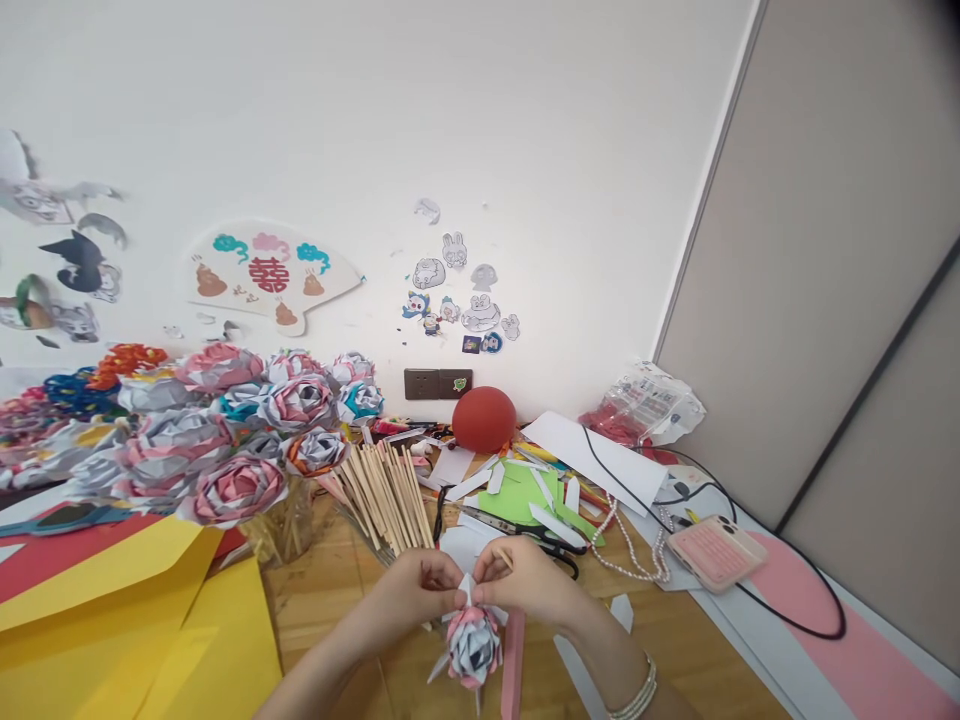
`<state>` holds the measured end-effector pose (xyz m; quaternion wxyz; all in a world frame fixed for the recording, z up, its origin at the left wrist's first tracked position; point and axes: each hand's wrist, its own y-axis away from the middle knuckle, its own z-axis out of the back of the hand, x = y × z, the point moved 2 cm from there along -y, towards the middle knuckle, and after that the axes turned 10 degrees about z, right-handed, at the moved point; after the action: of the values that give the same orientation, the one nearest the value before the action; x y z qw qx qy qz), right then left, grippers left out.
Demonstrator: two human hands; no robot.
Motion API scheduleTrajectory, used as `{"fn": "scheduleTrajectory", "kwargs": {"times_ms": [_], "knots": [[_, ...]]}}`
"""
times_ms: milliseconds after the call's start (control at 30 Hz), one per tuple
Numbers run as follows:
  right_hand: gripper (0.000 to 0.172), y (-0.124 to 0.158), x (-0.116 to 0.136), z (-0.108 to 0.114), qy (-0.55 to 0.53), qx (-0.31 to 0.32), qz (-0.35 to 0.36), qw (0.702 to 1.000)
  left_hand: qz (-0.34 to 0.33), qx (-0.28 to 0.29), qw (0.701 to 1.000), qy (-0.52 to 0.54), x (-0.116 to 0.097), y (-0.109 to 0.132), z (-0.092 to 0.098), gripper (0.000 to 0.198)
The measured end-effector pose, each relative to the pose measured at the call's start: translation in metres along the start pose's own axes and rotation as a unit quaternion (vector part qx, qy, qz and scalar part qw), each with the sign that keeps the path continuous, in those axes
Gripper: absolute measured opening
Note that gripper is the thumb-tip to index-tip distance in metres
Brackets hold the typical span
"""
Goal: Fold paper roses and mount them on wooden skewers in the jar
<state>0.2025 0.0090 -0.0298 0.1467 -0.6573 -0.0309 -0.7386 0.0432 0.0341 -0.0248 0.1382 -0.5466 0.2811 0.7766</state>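
Observation:
A pink and white paper flower [474, 645] hangs between my hands at the front of the table. My left hand [415, 590] pinches a pointed white petal at the flower's upper edge. From the other side, my right hand [529, 585] has its thumb and fingers closed at the same petal. A short piece of wooden stick [504, 556] shows between the right hand's fingers; its other end is hidden. Under the flower and by the right hand lies a pink paper strip [512, 665]. Just beyond the left hand stands a bundle of wooden sticks [386, 490].
Several finished paper flowers [240, 487] crowd the left. Yellow paper [217, 630] lies in front of them. Black-handled scissors [517, 530] rest among green paper scraps [525, 490]. A red balloon [484, 420], a bead string [630, 570] and a pink phone [716, 552] are farther off.

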Motion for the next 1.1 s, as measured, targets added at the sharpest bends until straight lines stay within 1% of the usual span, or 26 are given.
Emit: {"fn": "scheduleTrajectory", "kwargs": {"times_ms": [100, 200, 300, 400, 500, 600, 700, 800, 833, 867, 900, 933, 1000, 1033, 1100], "knots": [[0.012, 0.002, -0.001, -0.001, 0.001, 0.031, -0.010, 0.999, -0.010, -0.007, 0.998, -0.059, 0.001, 0.001, -0.002, 0.018], [0.009, 0.003, 0.000, -0.001, 0.034, 0.037, -0.002, 0.999, -0.029, -0.020, 0.993, -0.113, -0.002, 0.003, -0.003, 0.011], [0.008, 0.003, -0.001, -0.002, 0.110, 0.024, 0.009, 0.994, -0.045, -0.052, 0.982, -0.173, -0.001, 0.004, -0.004, 0.010], [0.010, 0.002, -0.003, -0.003, 0.201, 0.013, 0.046, 0.979, -0.059, -0.076, 0.970, -0.225, 0.001, 0.003, -0.005, 0.012], [0.010, 0.004, -0.001, -0.004, 0.242, 0.023, 0.073, 0.967, -0.069, -0.090, 0.963, -0.244, 0.002, 0.002, -0.006, 0.013], [0.006, 0.004, 0.003, -0.003, 0.248, 0.027, 0.058, 0.967, -0.048, -0.088, 0.970, -0.219, 0.001, 0.001, -0.005, 0.012], [0.004, 0.001, 0.006, 0.001, 0.238, -0.019, 0.044, 0.970, -0.039, -0.068, 0.988, -0.132, 0.001, -0.003, 0.001, 0.027], [0.004, -0.005, 0.006, 0.009, 0.184, -0.107, 0.052, 0.976, -0.030, -0.053, 0.998, -0.009, 0.010, -0.008, 0.010, 0.053], [0.005, -0.007, 0.005, 0.012, 0.161, -0.140, 0.053, 0.976, -0.018, -0.026, 0.999, 0.022, 0.014, -0.011, 0.012, 0.062], [0.007, -0.009, 0.004, 0.015, 0.139, -0.173, 0.053, 0.974, -0.009, 0.017, 0.999, 0.040, 0.017, -0.013, 0.011, 0.069], [0.010, -0.010, 0.003, 0.017, 0.120, -0.204, 0.051, 0.970, -0.028, 0.045, 0.996, 0.067, 0.020, -0.014, 0.010, 0.076], [0.012, -0.011, 0.003, 0.018, 0.101, -0.229, 0.049, 0.967, -0.055, 0.051, 0.993, 0.089, 0.020, -0.016, 0.008, 0.084], [0.014, -0.012, 0.002, 0.018, 0.070, -0.249, 0.050, 0.965, -0.100, 0.022, 0.987, 0.123, 0.019, -0.016, 0.003, 0.099], [0.017, -0.012, 0.002, 0.017, 0.062, -0.247, 0.052, 0.966, -0.110, -0.004, 0.985, 0.135, 0.017, -0.015, 0.000, 0.105], [0.023, -0.012, 0.003, 0.014, 0.051, -0.222, 0.063, 0.972, -0.109, -0.062, 0.983, 0.131, 0.013, -0.012, -0.006, 0.108]]}}
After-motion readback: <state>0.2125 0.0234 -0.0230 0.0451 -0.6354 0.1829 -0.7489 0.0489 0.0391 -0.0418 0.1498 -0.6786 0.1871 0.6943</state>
